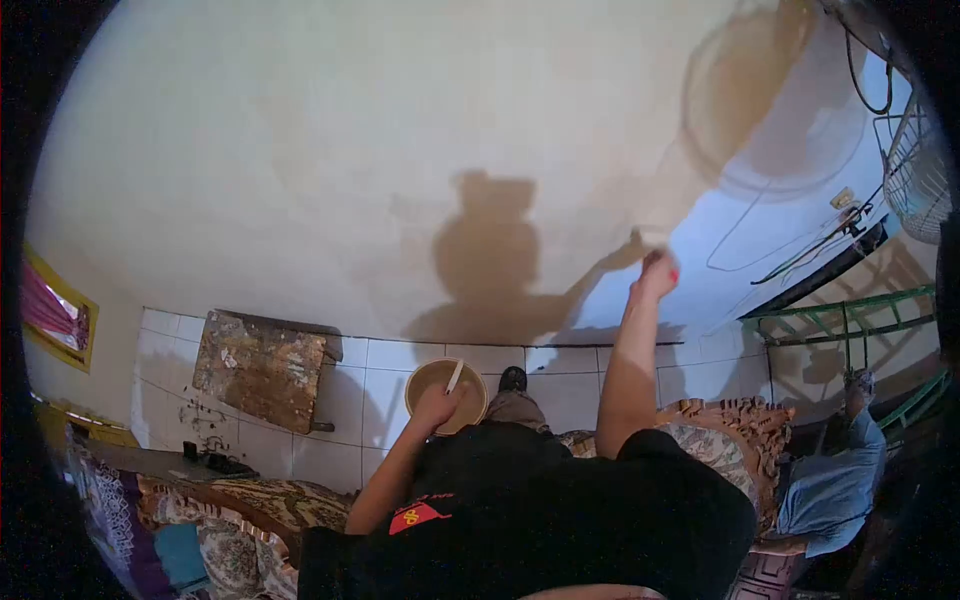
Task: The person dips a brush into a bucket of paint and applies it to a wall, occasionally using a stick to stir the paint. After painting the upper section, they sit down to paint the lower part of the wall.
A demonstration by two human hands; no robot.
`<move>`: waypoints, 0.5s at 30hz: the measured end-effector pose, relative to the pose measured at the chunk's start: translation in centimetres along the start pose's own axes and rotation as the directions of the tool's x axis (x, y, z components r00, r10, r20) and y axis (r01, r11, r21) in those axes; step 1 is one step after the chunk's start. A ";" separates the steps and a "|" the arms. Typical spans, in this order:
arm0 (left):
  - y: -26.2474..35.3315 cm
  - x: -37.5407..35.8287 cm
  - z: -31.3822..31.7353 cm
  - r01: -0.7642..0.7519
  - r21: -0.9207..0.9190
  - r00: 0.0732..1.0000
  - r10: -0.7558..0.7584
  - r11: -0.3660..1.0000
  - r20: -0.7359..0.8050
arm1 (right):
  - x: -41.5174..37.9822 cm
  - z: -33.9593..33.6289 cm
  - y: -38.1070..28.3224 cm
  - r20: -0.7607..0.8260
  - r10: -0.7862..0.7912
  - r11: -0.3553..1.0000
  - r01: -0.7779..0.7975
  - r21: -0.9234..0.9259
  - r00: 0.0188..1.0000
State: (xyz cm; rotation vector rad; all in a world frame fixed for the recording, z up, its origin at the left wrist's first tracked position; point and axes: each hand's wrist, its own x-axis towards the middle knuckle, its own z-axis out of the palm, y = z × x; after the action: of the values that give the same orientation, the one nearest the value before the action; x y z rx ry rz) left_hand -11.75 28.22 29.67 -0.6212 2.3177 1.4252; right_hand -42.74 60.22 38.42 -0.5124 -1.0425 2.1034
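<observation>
Bucket (424, 381) is under left hand (437, 407), grip around pale stick (455, 376), probably for ready reach; right hand (656, 273) grips blurred tool (651, 237) at wall (320, 130).

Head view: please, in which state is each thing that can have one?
Wall: part cream, part pale blue.
Tool: in right hand, blurred, at wall.
Bucket: open-topped, held by left hand.
Table: top stained.
Curtain: gathered.
Fan: running or stopped, cannot tell.
</observation>
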 end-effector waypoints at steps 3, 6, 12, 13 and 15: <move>1.0 -0.8 -0.6 -0.007 0.023 1.000 0.007 1.000 0.000 | 0.0 6.0 -7.4 0.226 -0.181 0.979 0.153 0.137 0.957; 0.4 -0.5 -0.4 0.034 0.032 0.999 -0.034 0.999 0.025 | -3.9 9.9 -14.3 0.273 -0.226 0.951 0.151 0.271 0.935; -1.9 0.0 0.2 -0.095 0.007 0.992 0.095 0.996 -0.082 | -4.0 6.0 -7.3 0.147 -0.186 0.944 0.135 0.300 0.971; -1.2 -0.6 -0.2 -0.089 0.008 0.993 0.089 0.996 -0.080 | -3.2 3.6 -3.8 0.096 -0.185 0.964 0.161 0.211 0.978; 1.0 -2.1 -1.4 0.064 -0.070 0.998 -0.063 0.996 0.015 | -2.6 -1.6 1.7 0.070 -0.076 0.991 0.068 0.115 0.995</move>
State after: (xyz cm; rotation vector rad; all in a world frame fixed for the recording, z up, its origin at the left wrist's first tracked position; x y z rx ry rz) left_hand -10.63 27.71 32.03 -0.6971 2.2258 1.4821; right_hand -40.75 58.38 36.17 -0.3386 -0.9631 2.1167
